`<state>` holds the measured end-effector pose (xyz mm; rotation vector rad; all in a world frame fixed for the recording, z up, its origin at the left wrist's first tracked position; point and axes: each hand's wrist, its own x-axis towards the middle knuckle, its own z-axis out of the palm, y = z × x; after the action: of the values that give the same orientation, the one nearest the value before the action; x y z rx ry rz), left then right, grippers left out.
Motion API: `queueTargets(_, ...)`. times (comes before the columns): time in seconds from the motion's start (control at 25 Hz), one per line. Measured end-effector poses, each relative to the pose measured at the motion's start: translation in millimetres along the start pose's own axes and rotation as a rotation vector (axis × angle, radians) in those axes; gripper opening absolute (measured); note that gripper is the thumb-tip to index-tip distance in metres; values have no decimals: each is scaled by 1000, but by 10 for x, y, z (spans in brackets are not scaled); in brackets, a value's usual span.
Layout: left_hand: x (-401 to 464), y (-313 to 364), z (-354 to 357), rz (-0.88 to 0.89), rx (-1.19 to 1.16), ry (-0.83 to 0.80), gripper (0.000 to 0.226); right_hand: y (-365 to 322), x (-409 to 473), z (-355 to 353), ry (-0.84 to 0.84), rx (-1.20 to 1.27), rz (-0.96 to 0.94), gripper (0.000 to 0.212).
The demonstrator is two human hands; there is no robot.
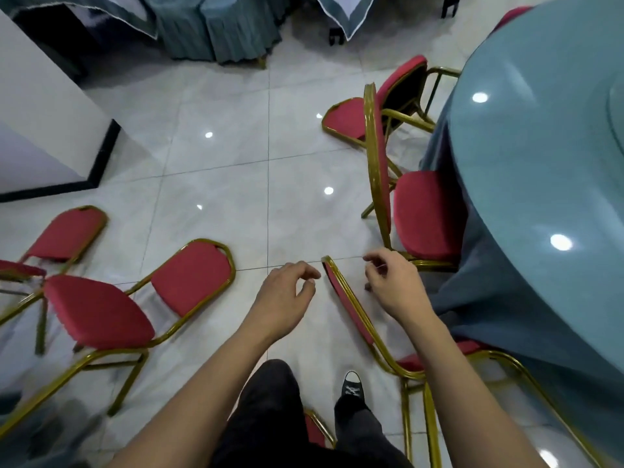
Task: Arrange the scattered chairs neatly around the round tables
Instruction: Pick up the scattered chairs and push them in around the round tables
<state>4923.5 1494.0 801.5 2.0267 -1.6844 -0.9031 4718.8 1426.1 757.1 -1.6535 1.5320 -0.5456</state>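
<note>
Chair, nearest: red padding, gold frame, backrest top between both hands, seat mostly hidden under the desk cloth and right forearm.
Left hand: just left of the backrest, fingers loosely curled, holding nothing, not touching.
Right hand: just right of the backrest, fingers curled; contact with the frame cannot be told.
Round desk: right, partly cut off.
Second chair: seat tucked at the desk edge.
Third chair: beyond, angled.
Toppled chair: on the floor, left.
</note>
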Motion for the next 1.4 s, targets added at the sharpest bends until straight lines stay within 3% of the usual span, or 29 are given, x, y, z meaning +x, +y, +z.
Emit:
queueTargets(0.28,1058,-296,-25,157,78,-247,20,182,385,402,156,-15,231,18)
queueTargets(0.6,2343,-1821,379,285,142,-567,22,694,924,2172,298,-14,574,16)
queueTargets(0.76,2887,-2711,859,251,133,-600,24,1269,1508,3123,265,-69,616,25)
queueTargets(0.96,3346,-3831,1775,256,123,-568,24,2364,2289,3976,310,-341,582,54)
queueTargets(1.08,3511,-4388,2278,266,133,-561,25,2874,2567,4320,313,-531,613,48)
queueTargets(1.24,3600,-4842,2546,228,153,-575,36,2934,2488,4304,343,-580,575,35)
queueTargets(1.4,3533,-4790,2271,207,136,-532,84,2247,1602,4047,375,-479,472,24)
